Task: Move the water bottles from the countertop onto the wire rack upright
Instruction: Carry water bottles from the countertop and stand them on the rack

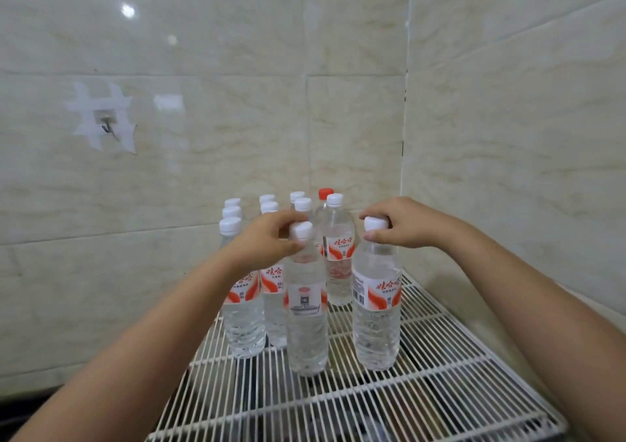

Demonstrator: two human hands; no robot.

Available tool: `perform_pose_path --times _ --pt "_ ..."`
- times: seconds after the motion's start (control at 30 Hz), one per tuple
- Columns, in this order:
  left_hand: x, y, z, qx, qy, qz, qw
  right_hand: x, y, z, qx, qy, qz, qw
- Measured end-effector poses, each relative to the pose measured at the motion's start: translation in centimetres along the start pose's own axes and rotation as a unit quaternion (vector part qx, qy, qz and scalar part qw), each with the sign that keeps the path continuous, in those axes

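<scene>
A white wire rack [423, 387] fills the lower middle of the view. Several clear water bottles with white caps and red-and-white labels stand upright in rows at its far end [245, 309]; one at the back has a red cap [326, 193]. My left hand [267, 235] grips the neck of a bottle [306, 323] standing at the front of the group. My right hand [399, 224] holds the cap and neck of another upright bottle [376, 316] on the rack to the right, apart from the rest.
Tiled walls meet in a corner behind the rack [404, 136]. A small hook [107, 126] is stuck to the left wall. The near half of the rack holds no bottles. A dark counter surface [20, 404] shows at the lower left.
</scene>
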State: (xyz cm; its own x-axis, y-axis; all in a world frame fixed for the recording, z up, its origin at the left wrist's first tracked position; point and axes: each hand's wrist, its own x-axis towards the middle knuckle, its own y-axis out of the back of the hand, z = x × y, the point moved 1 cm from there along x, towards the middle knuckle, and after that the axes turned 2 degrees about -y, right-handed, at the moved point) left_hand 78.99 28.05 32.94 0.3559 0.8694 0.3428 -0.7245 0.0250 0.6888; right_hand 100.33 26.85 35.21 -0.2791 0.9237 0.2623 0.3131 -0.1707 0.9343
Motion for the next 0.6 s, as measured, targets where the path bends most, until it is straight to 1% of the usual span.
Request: perform_pose_path --times 0.07,0.17,0.2,0.23,0.27,0.37,0.43,0.5,0.6 --pt "0.0 -0.3 -0.1 -0.035 -0.008 0.027 0.999 0.1 -0.1 -0.3 -0.015 -0.014 0.000 1.000" --pt "-0.4 -1.1 0.0 0.023 -0.008 0.139 0.990 0.0 -0.3 -0.8 -0.055 -0.038 0.016 0.998" --pt "-0.6 -1.5 0.2 0.041 -0.011 0.167 0.985 0.0 -0.3 -1.0 -0.065 -0.037 0.019 0.997" --pt "-0.8 -1.7 0.4 0.060 -0.020 0.178 0.982 -0.1 -0.4 -1.1 -0.067 -0.035 0.021 0.997" --pt "-1.0 -1.9 0.6 0.080 -0.030 0.170 0.982 -0.1 -0.5 -1.1 -0.060 -0.033 0.025 0.997" --pt "-1.2 -1.4 0.9 0.116 -0.037 0.089 0.989 -0.3 -0.5 -0.8 -0.007 -0.040 0.058 0.998" --pt "-0.8 -1.1 1.1 0.125 -0.037 0.063 0.989 -0.3 -0.6 -0.6 0.013 -0.038 0.078 0.996" --pt "-0.1 -1.4 1.5 0.127 -0.038 0.070 0.989 0.0 -0.6 -0.4 0.012 -0.035 0.091 0.995" --pt "1.6 -2.4 2.3 0.137 -0.030 0.107 0.984 0.9 -0.6 -0.2 0.015 -0.030 0.109 0.993"
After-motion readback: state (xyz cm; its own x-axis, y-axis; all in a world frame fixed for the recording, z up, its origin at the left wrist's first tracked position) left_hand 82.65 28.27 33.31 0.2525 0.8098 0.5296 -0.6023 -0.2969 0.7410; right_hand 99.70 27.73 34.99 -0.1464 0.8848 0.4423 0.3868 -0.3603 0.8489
